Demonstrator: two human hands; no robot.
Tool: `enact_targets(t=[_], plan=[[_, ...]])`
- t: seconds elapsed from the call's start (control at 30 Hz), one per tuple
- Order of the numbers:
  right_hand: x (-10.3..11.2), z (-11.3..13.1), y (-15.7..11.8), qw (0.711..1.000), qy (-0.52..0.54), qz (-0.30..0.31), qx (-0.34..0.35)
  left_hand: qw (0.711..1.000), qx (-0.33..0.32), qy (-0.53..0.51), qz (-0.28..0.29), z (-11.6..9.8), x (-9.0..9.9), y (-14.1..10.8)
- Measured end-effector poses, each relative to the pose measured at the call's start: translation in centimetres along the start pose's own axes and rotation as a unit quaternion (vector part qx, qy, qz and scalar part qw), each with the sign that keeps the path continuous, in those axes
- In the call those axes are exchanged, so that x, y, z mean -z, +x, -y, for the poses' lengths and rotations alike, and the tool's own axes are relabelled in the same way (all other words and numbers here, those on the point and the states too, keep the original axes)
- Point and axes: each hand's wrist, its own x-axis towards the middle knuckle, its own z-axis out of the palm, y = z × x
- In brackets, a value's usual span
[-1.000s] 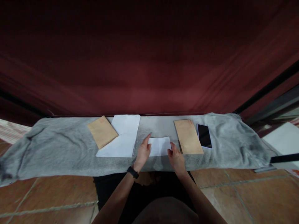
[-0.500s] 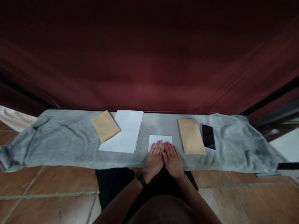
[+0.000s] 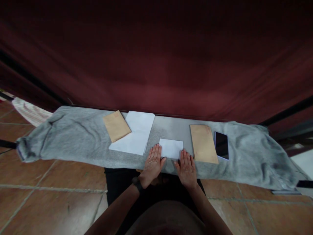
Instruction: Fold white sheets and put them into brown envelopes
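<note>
A small white rectangle of paper (image 3: 171,148), apparently folded, lies flat on the grey cloth (image 3: 80,140) in front of me. My left hand (image 3: 153,164) rests flat at its left edge, fingers stretched out and thumb apart. At the lower right corner lies my right hand (image 3: 187,168), also flat with its fingers extended. Neither hand grips anything. To the left is a stack of white paper sheets (image 3: 137,138), partly covered by a brown envelope (image 3: 116,126). Another pile of brown envelopes (image 3: 204,143) is just right of my right hand.
A phone (image 3: 221,145) in a light purple case lies beside the right-hand envelopes. Behind the cloth-covered surface hangs a dark red fabric (image 3: 156,78). Terracotta floor tiles (image 3: 61,202) show below, and a striped cloth (image 3: 31,111) is at far left.
My hands have slid apart from the middle of the small white paper to its left and right sides, uncovering it. The whole view has tilted slightly.
</note>
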Motion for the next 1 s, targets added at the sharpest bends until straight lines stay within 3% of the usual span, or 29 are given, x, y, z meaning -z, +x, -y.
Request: enact_targets(t=[0.1, 0.2, 0.3, 0.47, 0.7, 1.0], plan=[[0.1, 0.0, -0.1, 1.000, -0.011, 0.000, -0.001, 1.000, -0.015, -0.007, -0.007, -1.6, 0.0, 0.5], [0.1, 0.0, -0.2, 1.000, -0.025, 0.003, 0.004, 0.996, -0.083, -0.031, 0.024, -3.9, -0.8, 1.3], [0.1, -0.2, -0.3, 1.000, -0.029, 0.003, 0.012, 0.992, -0.111, -0.041, 0.049, -5.0, -1.9, 2.2], [0.0, -0.5, -0.5, 1.000, -0.017, 0.000, 0.008, 0.993, -0.096, -0.028, 0.058, -3.8, -2.8, 3.8], [0.1, -0.5, -0.4, 1.000, 0.005, 0.002, -0.009, 0.998, -0.033, -0.012, 0.045, -2.1, -2.7, 4.3], [-0.8, 1.4, 4.4, 0.999, 0.035, 0.026, 0.033, 0.999, -0.012, -0.022, 0.047, -1.7, -2.3, 4.1]])
